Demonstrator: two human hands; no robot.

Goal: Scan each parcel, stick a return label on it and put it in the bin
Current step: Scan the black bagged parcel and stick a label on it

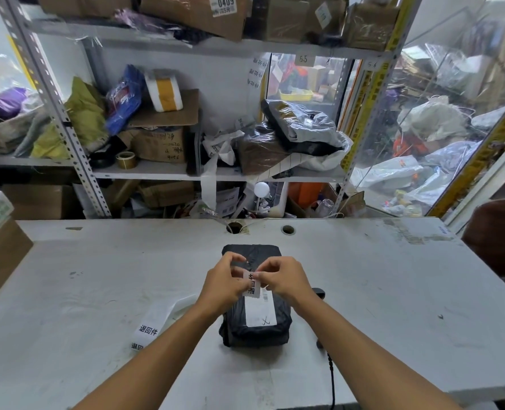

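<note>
Forearms reach forward from the near edge of the worktop (363,291). Your left hand (223,281) and right hand (283,279) meet above the black parcel (257,327), both in a pinching grip on one small return label (252,284), held just over the parcel's top face. The parcel lies at the centre of the worktop, its white shipping label (260,310) facing up. Left of the parcel lies a strip of return labels (153,324); right of it, partly hidden by your forearm, a black scanner (319,292). Beyond the worktop stands shelving (168,171) crowded with boxes and bags.
</note>
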